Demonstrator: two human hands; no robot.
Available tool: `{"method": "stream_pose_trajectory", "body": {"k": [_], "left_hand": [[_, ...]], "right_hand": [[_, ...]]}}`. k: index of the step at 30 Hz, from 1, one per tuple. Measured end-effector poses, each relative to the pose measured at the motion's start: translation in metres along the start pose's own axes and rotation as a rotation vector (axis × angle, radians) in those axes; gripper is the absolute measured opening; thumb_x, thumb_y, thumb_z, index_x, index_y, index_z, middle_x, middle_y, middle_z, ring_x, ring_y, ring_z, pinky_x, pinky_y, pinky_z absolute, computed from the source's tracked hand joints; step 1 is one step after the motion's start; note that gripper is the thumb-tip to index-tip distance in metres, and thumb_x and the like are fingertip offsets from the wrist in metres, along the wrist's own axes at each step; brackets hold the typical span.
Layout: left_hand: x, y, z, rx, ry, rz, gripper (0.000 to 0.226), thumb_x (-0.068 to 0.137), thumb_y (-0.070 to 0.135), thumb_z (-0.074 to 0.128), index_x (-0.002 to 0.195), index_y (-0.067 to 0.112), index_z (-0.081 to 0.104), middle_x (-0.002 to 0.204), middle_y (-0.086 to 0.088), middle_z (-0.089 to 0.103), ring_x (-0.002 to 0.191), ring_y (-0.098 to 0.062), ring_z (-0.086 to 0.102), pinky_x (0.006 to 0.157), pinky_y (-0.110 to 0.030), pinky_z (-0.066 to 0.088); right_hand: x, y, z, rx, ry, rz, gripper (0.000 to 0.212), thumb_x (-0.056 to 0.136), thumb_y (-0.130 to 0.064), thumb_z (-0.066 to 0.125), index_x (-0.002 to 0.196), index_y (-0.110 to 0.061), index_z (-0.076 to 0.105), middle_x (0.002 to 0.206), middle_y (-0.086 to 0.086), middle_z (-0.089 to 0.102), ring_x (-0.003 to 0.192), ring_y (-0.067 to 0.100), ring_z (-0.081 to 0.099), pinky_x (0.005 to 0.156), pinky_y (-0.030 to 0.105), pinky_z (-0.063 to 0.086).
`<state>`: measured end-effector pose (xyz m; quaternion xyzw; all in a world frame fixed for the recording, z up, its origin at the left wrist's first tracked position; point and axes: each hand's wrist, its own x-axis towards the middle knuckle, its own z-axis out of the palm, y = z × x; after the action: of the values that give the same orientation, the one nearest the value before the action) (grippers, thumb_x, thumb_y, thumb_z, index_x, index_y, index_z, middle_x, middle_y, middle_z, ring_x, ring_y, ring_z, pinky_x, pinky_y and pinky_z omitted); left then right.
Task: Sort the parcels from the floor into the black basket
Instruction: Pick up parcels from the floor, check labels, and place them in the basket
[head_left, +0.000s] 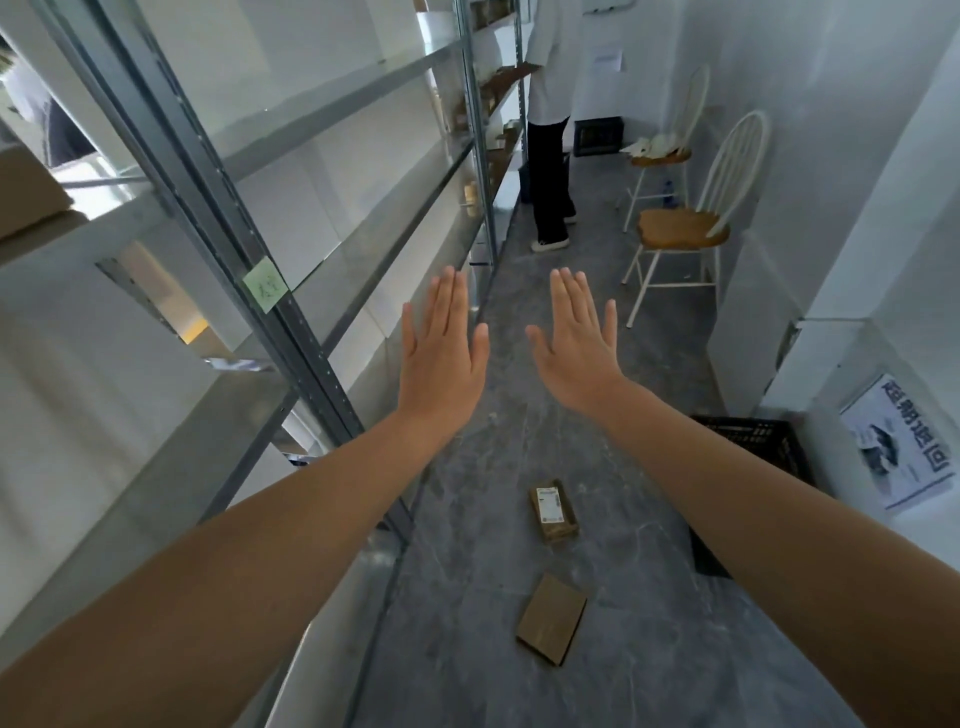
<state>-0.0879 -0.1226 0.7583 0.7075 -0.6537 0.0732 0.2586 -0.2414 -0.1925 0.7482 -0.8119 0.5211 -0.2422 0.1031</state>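
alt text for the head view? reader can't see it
The left hand and right hand are held out flat and empty over a grey floor where a labelled parcel and a plain parcel lie. A black basket sits at the right; metal shelving lines the left.

On the floor (623, 364) mid-aisle lie the nearer parcel (551, 618) and, beyond it, the farther parcel (554, 512). The shelving rack (291, 322) runs along the left; the basket (763, 441) sits right of the parcels, by the wall. The chairs (680, 228) stand farther back, right side.
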Motion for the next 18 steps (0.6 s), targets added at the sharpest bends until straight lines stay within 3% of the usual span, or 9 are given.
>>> {"method": "stream_pose_trajectory", "body": {"k": [8,18], "left_hand": [[0.017,-0.003,0.034,0.02,-0.015,-0.03,0.06,0.106,0.035,0.019,0.157,0.013,-0.003,0.166,0.0,-0.007,0.151,-0.011,-0.011,0.123,-0.041,-0.009],[0.058,-0.054,0.054,-0.034,-0.033,-0.038,0.06,0.106,0.034,0.021,0.157,0.011,0.0,0.166,-0.002,-0.004,0.152,-0.013,-0.008,0.123,-0.044,-0.008]], "right_hand": [[0.015,0.027,0.026,0.018,-0.055,0.029,0.068,0.105,-0.038,0.029,0.157,-0.013,-0.005,0.165,-0.001,-0.009,0.15,0.012,-0.016,0.119,0.046,-0.014],[0.057,0.006,0.057,-0.028,-0.052,0.022,0.068,0.104,-0.037,0.031,0.157,-0.013,-0.004,0.165,-0.001,-0.007,0.15,0.011,-0.015,0.119,0.046,-0.014]]}}
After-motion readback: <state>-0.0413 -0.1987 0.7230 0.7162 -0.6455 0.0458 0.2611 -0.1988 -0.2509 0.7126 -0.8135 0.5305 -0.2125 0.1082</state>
